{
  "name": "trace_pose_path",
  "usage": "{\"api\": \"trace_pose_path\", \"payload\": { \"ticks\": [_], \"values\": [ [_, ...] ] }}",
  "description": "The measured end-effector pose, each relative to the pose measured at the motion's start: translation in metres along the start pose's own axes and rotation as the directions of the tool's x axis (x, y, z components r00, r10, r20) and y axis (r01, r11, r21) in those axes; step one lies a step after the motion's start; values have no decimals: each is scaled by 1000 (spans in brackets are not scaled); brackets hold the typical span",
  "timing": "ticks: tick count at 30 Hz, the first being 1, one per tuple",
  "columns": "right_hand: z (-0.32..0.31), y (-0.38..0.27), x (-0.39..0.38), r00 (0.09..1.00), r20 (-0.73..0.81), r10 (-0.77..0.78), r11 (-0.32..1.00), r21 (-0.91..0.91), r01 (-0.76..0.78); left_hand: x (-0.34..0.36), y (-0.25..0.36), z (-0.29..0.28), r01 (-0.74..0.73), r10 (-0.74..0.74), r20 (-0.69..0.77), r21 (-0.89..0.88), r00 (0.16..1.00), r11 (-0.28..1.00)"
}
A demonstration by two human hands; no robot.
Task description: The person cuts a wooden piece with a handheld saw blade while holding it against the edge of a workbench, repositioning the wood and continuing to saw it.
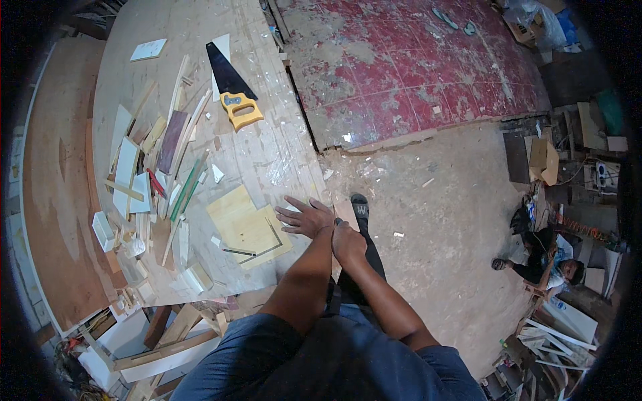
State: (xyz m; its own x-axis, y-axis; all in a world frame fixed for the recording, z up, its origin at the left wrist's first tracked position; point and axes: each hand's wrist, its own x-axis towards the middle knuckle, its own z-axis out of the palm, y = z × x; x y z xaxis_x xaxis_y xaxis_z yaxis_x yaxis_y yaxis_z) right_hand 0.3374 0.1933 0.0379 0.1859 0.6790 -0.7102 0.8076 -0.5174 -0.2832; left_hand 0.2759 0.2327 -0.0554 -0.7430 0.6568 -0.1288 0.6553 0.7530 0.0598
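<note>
My left hand (306, 218) lies with fingers spread on the worktable near its right edge, beside a pale yellow thin sheet (234, 217). Right against my left wrist is my right hand (349, 243), its fingers closed. A small dark tip shows above that fist; I cannot make out what it belongs to. A light wooden piece (345, 212) shows at the table edge just beyond both hands. On the yellow sheet rest a dark L-shaped square (276, 235) and a dark pen-like stick (239, 252). Farther up the table lies a handsaw (234, 87) with a yellow handle.
Wood strips and offcuts (175, 142) crowd the left of the worktable (267, 144). A brown board (60, 180) stands beyond it. Scrap wood (157, 347) piles up below left. Another person (552, 260) sits low at the right. A red, worn floor (414, 73) spreads ahead.
</note>
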Motion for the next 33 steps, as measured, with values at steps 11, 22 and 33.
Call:
{"api": "trace_pose_path", "payload": {
  "ticks": [11, 22, 33],
  "values": [
    [-16, -16, -10, 995, 103, 8, 998, -70, -1, 4, -10, -1, 36, -36, 22, 6, 999, 999],
    [-19, -12, -22, 994, 83, -68, 995, -62, 73, 6, -5, -3, 25, -25, 14, -1, 1000, 1000],
    [1, 3, -22, 997, 79, 8, 1000, -1, -8, 4, -2, -2, 1, -1, -3, 17, 1000, 1000]
  ]
}}
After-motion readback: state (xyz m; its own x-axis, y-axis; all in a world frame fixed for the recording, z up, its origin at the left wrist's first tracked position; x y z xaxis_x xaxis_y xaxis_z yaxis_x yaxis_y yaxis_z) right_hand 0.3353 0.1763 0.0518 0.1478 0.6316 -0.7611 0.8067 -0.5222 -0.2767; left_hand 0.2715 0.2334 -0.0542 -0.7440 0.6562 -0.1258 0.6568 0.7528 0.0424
